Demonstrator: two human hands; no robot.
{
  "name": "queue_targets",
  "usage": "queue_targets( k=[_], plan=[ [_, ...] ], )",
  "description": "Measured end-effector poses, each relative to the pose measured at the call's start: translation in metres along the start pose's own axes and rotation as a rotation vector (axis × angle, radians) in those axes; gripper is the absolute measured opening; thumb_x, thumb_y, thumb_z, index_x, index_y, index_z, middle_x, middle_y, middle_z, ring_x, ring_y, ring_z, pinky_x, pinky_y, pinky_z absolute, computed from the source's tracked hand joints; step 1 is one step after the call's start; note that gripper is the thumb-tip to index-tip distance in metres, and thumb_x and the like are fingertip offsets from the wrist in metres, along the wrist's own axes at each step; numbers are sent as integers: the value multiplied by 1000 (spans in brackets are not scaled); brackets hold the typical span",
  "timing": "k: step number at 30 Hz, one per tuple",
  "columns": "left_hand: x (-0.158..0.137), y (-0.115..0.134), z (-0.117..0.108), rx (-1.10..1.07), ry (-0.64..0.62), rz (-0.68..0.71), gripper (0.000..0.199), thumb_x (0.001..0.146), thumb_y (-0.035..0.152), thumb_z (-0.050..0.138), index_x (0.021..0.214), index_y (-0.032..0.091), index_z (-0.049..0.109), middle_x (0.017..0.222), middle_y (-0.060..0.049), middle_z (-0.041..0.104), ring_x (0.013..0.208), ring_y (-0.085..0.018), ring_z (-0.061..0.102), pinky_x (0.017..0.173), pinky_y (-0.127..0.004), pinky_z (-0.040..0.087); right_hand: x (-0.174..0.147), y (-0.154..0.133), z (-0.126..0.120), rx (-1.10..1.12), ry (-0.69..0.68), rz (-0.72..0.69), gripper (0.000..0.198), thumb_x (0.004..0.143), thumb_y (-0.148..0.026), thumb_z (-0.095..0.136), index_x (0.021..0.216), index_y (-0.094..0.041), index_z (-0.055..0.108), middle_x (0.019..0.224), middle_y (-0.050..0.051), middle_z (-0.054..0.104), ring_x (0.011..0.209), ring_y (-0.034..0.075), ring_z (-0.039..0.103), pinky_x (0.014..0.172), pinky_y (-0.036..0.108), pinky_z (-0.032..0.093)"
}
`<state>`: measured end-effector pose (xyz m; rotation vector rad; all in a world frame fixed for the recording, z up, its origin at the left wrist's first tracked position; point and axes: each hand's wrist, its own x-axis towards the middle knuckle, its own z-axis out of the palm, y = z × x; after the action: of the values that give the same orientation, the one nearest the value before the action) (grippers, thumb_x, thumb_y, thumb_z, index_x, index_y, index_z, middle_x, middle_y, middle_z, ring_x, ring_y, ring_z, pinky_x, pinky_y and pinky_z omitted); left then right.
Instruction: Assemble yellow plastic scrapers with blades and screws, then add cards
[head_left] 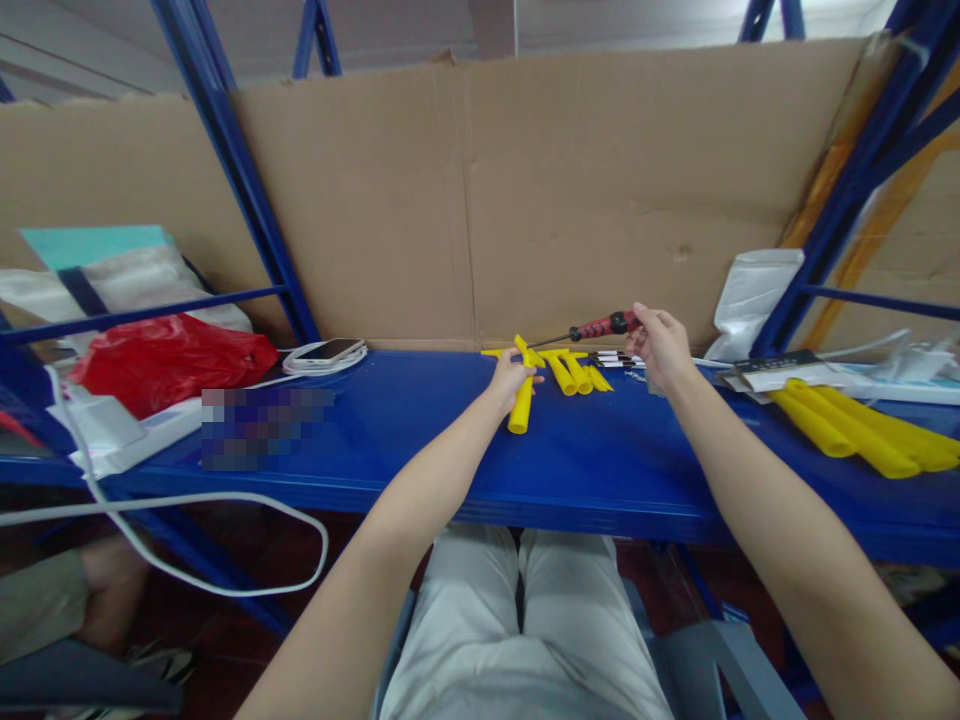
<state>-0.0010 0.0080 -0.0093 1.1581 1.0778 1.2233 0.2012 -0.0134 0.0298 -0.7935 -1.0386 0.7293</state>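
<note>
Red-black screwdriver [604, 326] meets yellow tube piece [519, 412], both hands busy

We have the left hand [510, 382] closed around the yellow tube piece, just above the blue shelf top [420, 430], its open round end pointing down toward us. Right hand [661, 345]: fingers pinched on the back end of the screwdriver handle, tool almost level, shaft running left to the top of the yellow piece. Whether the tip sits in it or only against it, we can't tell; too small.

Just right of the left hand we count a cluster of loose yellow parts [574, 376] lying on the shelf. Black-and-white strips [611, 359] lie between those and the right hand. Farther right, longer yellow tubes [840, 425] lie side by side near the front edge; behind them, a white pouch [754, 300] leans by the blue post.

Left side: phone [335, 349] on a coiled white cable [322, 363], then red plastic bag [176, 360] behind a white power strip [154, 430]. Thick white cord [225, 497] loops over the front edge. Cardboard sheet [600, 170] stands along the back. Lower left, we get part of another person's leg [112, 590], well apart from the work.
</note>
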Motion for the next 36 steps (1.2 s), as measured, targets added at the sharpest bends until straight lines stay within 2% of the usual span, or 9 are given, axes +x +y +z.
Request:
queue_targets(
  k=[5,8,14,21,27,31,36],
  plan=[
    [2,-1,0,0,7,12,45,75,-2,47,111,23,38,97,-3,61,53,-9,61,40,-16,39,-1,-1,0,-13,-6,43,35,70,-51,66,70,-20,50,38,-10,36,29,6,35,28,17,28],
    [4,-2,-1,0,11,19,43,75,-2,47,109,23,38,97,-3,61,53,-9,62,39,-16,39,-2,-4,0,25,-64,64,34,75,-53,60,76,-20,52,43,-7,45,33,7,43,31,17,33],
    [3,-3,0,16,15,36,44,75,-2,47,109,25,38,98,-2,60,57,-9,63,41,-15,39,0,-4,-2,76,-145,58,27,79,-43,61,74,-21,44,54,-6,55,40,7,51,40,18,42],
    [1,-1,0,18,36,28,43,76,-2,47,109,24,39,99,-2,60,51,-7,59,40,-16,39,-1,-3,-1,82,-89,61,38,67,-46,70,68,-22,41,48,-8,47,37,7,46,35,19,37],
    [0,1,1,26,55,32,46,74,0,51,110,25,38,99,-2,60,52,-7,60,42,-16,40,-3,-2,0,33,-61,74,30,70,-46,67,73,-21,51,38,-10,35,30,6,35,30,18,31],
    [0,3,0,26,90,37,48,74,2,53,112,26,38,104,-3,60,55,-7,61,42,-15,41,-3,-3,-1,14,-125,106,33,75,-52,60,81,-19,56,42,-7,44,33,7,42,32,18,34],
    [-1,5,-1,23,121,39,50,75,3,53,116,26,38,105,-5,61,59,-10,63,42,-16,41,-6,-7,1,81,-206,153,25,82,-44,56,84,-19,54,58,-1,61,44,8,54,42,19,43]
  ],
)
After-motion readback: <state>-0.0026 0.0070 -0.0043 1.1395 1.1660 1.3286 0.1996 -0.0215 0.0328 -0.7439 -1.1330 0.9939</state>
